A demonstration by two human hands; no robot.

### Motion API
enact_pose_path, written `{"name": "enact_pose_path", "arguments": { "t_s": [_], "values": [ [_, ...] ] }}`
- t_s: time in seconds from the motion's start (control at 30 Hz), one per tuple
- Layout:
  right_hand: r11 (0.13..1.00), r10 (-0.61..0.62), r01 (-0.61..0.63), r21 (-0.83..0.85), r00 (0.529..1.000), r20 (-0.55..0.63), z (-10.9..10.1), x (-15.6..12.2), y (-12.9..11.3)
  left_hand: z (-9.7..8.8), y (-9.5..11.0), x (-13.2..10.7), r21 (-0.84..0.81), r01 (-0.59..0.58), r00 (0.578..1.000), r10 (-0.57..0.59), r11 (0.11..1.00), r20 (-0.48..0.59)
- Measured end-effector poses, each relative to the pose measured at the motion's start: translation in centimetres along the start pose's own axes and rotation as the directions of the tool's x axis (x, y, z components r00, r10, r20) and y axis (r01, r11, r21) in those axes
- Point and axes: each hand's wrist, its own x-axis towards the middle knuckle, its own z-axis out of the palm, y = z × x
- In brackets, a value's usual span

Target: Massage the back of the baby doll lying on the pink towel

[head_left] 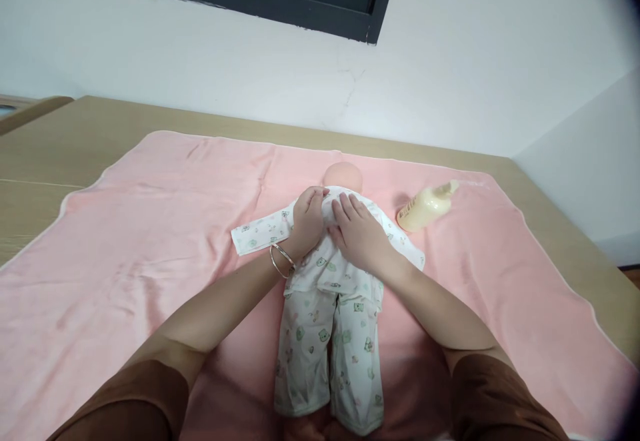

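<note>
A baby doll (343, 176) lies stretched out on the pink blanket, its rounded bare head pointing away from me. It wears a white long-sleeved shirt (260, 232) and matching trousers (305, 354), both printed with small green figures. My left hand (309, 221), with a bracelet (283, 261) at the wrist, is curled at the shirt near the collar, fingers closed on the cloth. Flat on the upper part of the shirt rests my right hand (359, 231), its fingers stretched out and slightly apart. Both hands partly cover the doll's upper body.
A pale yellow pump bottle (425, 208) lies tilted on the blanket, right of the doll. The pink blanket (150, 248) spreads over a wooden table (125, 118). Behind stand a white wall (280, 74) and a dark window frame (300, 11).
</note>
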Motion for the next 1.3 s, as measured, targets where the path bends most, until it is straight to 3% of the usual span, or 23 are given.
{"name": "enact_pose_path", "arguments": {
  "t_s": [0.1, 0.27, 0.37, 0.47, 0.6, 0.73, 0.83, 0.93, 1.13, 1.3],
  "values": [
    [0.995, -0.097, 0.097, -0.003, 0.994, 0.05, -0.5, -0.5, -0.8, 0.0, 0.1, 0.0, 0.017, 0.023, 1.0, -0.023, 1.0, -0.004],
    [0.941, -0.317, 0.298, 0.16, 0.941, 0.115, -0.8, 1.8, 2.6, 0.0, 0.0, -0.1, 0.012, 0.017, 1.0, -0.017, 1.0, 0.007],
    [0.968, -0.219, 0.203, 0.149, 0.971, 0.098, -0.8, 2.3, 3.3, 0.0, -0.1, 0.0, 0.012, 0.002, 0.999, -0.002, 1.0, 0.032],
    [0.999, -0.04, 0.038, 0.028, 0.997, 0.065, -1.1, 1.2, 1.9, -0.1, -0.5, 0.1, 0.056, -0.009, 0.999, 0.007, 0.998, 0.046],
    [0.983, 0.178, -0.174, -0.064, 0.982, 0.063, -2.3, -0.2, 0.4, -0.1, -1.0, 0.0, 0.238, -0.15, 0.983, 0.119, 0.96, 0.139],
    [0.962, 0.269, -0.264, -0.072, 0.96, 0.078, -2.9, 0.1, 1.4, -0.1, -0.7, -0.6, 0.505, -0.355, 0.93, 0.241, 0.787, 0.278],
    [0.942, 0.336, -0.332, -0.051, 0.934, 0.12, -2.7, 0.9, 2.5, -0.2, -0.4, -1.0, 0.634, -0.426, 0.901, 0.236, 0.645, 0.365],
    [0.939, 0.343, -0.345, -0.02, 0.926, 0.155, -2.3, 1.4, 3.2, -0.3, -0.6, -1.0, 0.663, -0.451, 0.887, 0.219, 0.597, 0.406],
    [0.971, 0.233, -0.238, 0.029, 0.964, 0.128, -1.5, 1.6, 3.5, -0.4, -0.7, -0.5, 0.642, -0.523, 0.846, 0.252, 0.561, 0.469],
    [0.982, 0.155, -0.142, -0.123, 0.983, 0.094, -1.9, 0.3, 2.1, -0.7, 1.3, -1.8, 0.7, -0.538, 0.837, 0.199, 0.469, 0.51]
  ]
}}
